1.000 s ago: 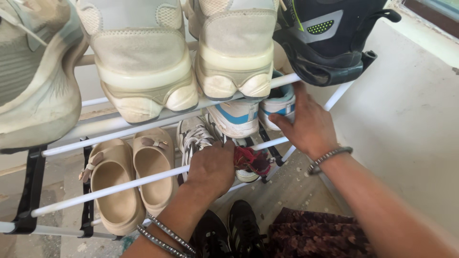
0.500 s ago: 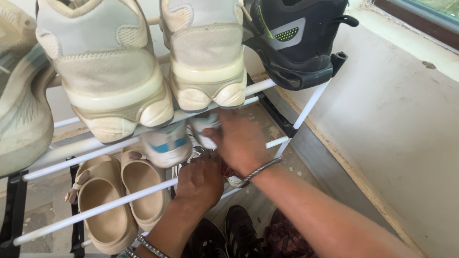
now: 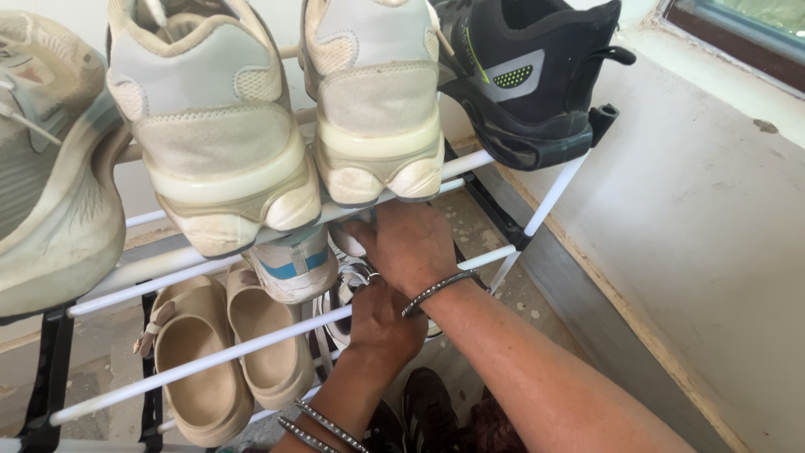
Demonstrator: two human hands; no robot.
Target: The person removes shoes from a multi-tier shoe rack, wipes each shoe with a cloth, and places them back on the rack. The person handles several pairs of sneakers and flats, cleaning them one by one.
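the right hand (image 3: 411,247) has come in from the rack's right end to the middle, under the cream sneakers (image 3: 289,126) on the top rail. the white and blue sneaker (image 3: 289,267) has shifted left along the middle shelf, beside the beige sandals (image 3: 222,352). the left hand (image 3: 381,323) now touches the right wrist.

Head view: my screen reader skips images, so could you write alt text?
Both hands, left hand and right hand, reach into a white-railed shoe rack among white sneakers, beneath cream sneakers, beside tan clogs.
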